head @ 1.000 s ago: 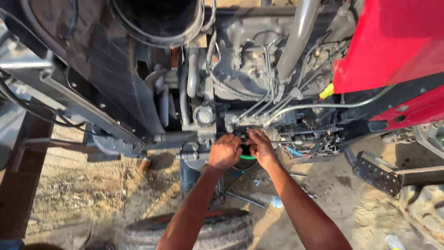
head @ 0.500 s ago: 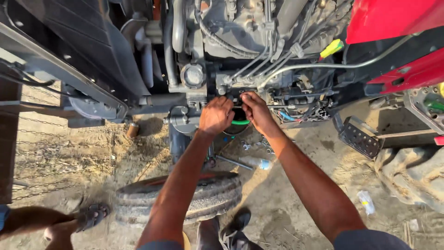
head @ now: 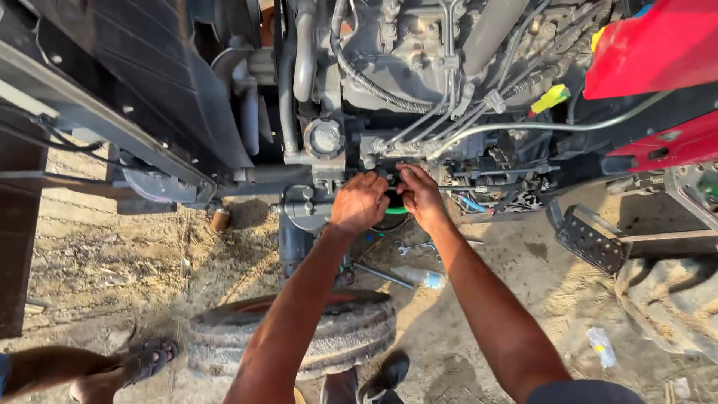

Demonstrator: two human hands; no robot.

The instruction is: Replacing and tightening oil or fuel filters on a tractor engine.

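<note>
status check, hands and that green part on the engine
Left hand and right hand both closed on the green part low on the engine. Hoses crowd just above. Tyre below the arms.

Tyre [head: 299, 337] below engine [head: 419, 67] (hands [head: 360, 200] between)

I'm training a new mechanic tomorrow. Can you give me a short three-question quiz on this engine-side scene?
1. True or false: both hands are at the same spot on the engine.
2. What colour is the ring-shaped part showing between the left hand and the right hand? A) green B) orange C) white
3. What lies on the dirt under the person's arms?

Key:
1. True; they meet low on the engine's side.
2. A
3. A worn tyre, with a long metal tool and a plastic bottle beyond it.
</note>
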